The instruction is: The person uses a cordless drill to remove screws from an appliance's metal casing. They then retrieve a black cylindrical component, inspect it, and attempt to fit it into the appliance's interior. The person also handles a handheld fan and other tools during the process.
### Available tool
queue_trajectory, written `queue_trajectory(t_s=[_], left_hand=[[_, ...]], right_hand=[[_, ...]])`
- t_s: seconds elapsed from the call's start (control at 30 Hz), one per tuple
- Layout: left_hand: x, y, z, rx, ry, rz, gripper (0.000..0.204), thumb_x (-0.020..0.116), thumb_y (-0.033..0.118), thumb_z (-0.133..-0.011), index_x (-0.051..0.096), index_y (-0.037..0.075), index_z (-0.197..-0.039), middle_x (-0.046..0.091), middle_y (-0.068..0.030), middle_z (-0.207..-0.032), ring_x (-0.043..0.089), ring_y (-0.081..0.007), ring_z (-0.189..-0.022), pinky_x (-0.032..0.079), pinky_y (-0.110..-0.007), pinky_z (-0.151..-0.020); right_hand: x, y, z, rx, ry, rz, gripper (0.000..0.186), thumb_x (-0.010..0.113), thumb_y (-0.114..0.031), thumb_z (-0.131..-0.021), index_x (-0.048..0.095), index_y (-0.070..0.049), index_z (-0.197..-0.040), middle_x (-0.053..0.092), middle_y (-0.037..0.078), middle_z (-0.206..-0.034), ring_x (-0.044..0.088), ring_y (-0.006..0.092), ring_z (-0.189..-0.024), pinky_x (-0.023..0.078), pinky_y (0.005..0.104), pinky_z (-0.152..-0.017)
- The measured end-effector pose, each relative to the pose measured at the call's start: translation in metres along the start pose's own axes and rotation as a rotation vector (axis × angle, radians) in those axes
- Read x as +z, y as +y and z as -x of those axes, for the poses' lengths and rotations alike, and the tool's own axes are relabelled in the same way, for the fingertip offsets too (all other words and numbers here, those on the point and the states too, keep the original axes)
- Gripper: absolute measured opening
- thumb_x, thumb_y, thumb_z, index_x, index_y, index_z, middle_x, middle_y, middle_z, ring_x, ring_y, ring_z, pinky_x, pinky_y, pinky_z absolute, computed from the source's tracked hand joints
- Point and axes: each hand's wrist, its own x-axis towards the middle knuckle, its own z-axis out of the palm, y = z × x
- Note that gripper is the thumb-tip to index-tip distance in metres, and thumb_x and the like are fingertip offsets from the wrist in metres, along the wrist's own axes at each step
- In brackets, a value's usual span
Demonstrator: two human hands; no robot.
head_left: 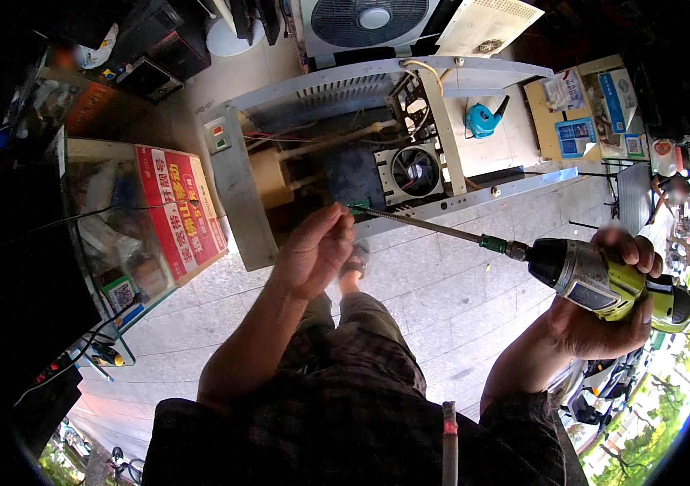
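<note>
The right hand grips a yellow-green power drill, its long bit reaching over the edge of a metal cabinet. The left hand bunches its fingers beside the bit's tip; whether they pinch anything cannot be told. A red-and-white sign bears large printed characters; a blue printed packet lies right of the cabinet.

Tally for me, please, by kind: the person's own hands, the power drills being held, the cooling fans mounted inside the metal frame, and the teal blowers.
Own hands, left hand and right hand: 2
Yellow-green power drill: 1
Cooling fan inside the metal frame: 1
Teal blower: 1
Total: 5
</note>
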Motion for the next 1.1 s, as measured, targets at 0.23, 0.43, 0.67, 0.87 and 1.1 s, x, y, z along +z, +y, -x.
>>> queue_trajectory(t_s=[0.23, 0.43, 0.67, 0.87, 1.1], left_hand=[[0.022, -0.02, -0.005, 0.041, -0.084, -0.007, 0.021, 0.058, 0.016, -0.106, 0.068, 0.001, -0.117, 0.074, -0.0147, -0.113, 0.07, -0.0241, -0.111, 0.058, -0.033, -0.1], [0.03, -0.03, -0.008, 0.026, -0.043, 0.028, 0.02, 0.06, 0.017, -0.105, 0.069, 0.001, -0.112, 0.074, -0.0154, -0.11, 0.071, -0.024, -0.109, 0.06, -0.033, -0.096], [0.024, -0.034, -0.014, 0.003, 0.001, 0.068, 0.017, 0.062, 0.017, -0.104, 0.069, 0.002, -0.109, 0.075, -0.0148, -0.103, 0.074, -0.0247, -0.097, 0.063, -0.033, -0.088], [0.005, -0.03, -0.022, -0.02, -0.009, -0.018, 0.025, 0.056, 0.024, -0.107, 0.068, 0.003, -0.113, 0.075, -0.0153, -0.104, 0.074, -0.0256, -0.094, 0.065, -0.032, -0.078], [-0.004, -0.023, -0.017, 0.005, 0.025, -0.235, 0.02, 0.059, 0.019, -0.106, 0.068, 0.004, -0.115, 0.074, -0.0151, -0.104, 0.074, -0.0259, -0.093, 0.063, -0.035, -0.079]], right_hand=[[-0.004, -0.008, 0.01, -0.028, -0.006, 0.092, 0.037, 0.064, -0.023, -0.08, 0.043, -0.011, -0.109, 0.044, 0.007, -0.103, 0.047, 0.0266, -0.1, 0.036, 0.0557, -0.109], [-0.006, -0.012, 0.012, 0.024, -0.076, 0.118, 0.036, 0.065, -0.021, -0.082, 0.044, -0.011, -0.11, 0.047, 0.007, -0.104, 0.048, 0.0248, -0.106, 0.035, 0.0453, -0.11], [-0.013, -0.015, 0.011, 0.039, -0.189, 0.161, 0.037, 0.066, -0.021, -0.08, 0.044, -0.013, -0.11, 0.046, 0.005, -0.102, 0.047, 0.0226, -0.102, 0.036, 0.0439, -0.103], [-0.014, -0.019, 0.008, 0.042, -0.186, 0.185, 0.037, 0.066, -0.022, -0.08, 0.044, -0.013, -0.109, 0.045, 0.005, -0.102, 0.046, 0.022, -0.1, 0.037, 0.043, -0.1], [-0.025, -0.022, 0.005, 0.104, -0.078, 0.182, 0.037, 0.06, -0.023, -0.087, 0.045, -0.008, -0.118, 0.047, 0.009, -0.107, 0.049, 0.0252, -0.108, 0.035, 0.0518, -0.111]])
